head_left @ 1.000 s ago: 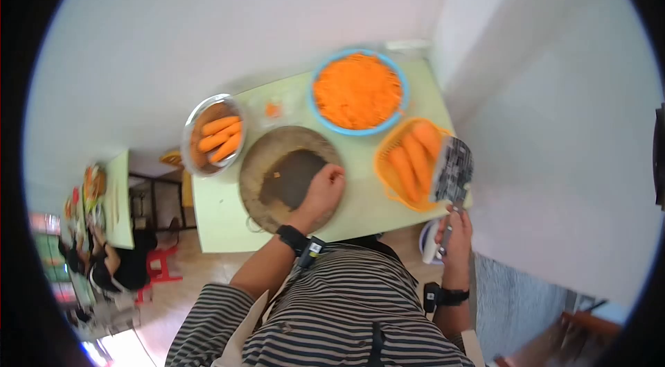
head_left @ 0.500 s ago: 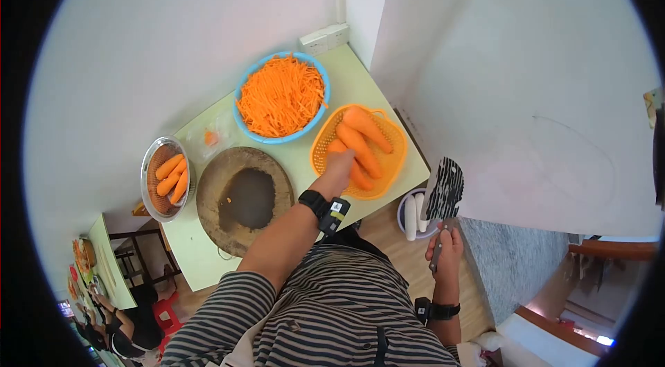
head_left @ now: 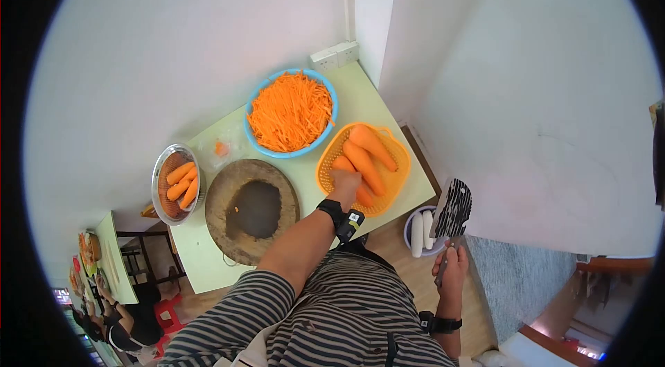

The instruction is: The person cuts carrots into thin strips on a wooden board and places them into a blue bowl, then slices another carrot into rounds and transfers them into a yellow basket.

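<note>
My left hand (head_left: pixel 343 181) reaches into an orange plastic basket (head_left: pixel 397 190), its fingers wrapped around the middle of the nearest carrot (head_left: pixel 364 196). Two more whole peeled carrots (head_left: pixel 364 164) lie beside it in the basket. Off to the right, away from the table, my right hand (head_left: pixel 452 264) is closed on the handle of a cleaver (head_left: pixel 454 209) with a black-and-white patterned blade pointing up. A round wooden chopping board (head_left: pixel 220 218), dark and wet in its middle with a small orange bit on it, stands left of the basket.
A blue bowl (head_left: pixel 250 133) heaped with shredded carrot stands at the back of the pale green table (head_left: pixel 364 93). At the left edge, a metal colander (head_left: pixel 156 190) holds several carrots. White radishes (head_left: pixel 417 234) sit in a tub below. Another person (head_left: pixel 128 325) works far left.
The whole view has shifted, so the table appears lower and slightly to the right. My left hand stays at the same carrot in the basket; my right hand still holds the cleaver.
</note>
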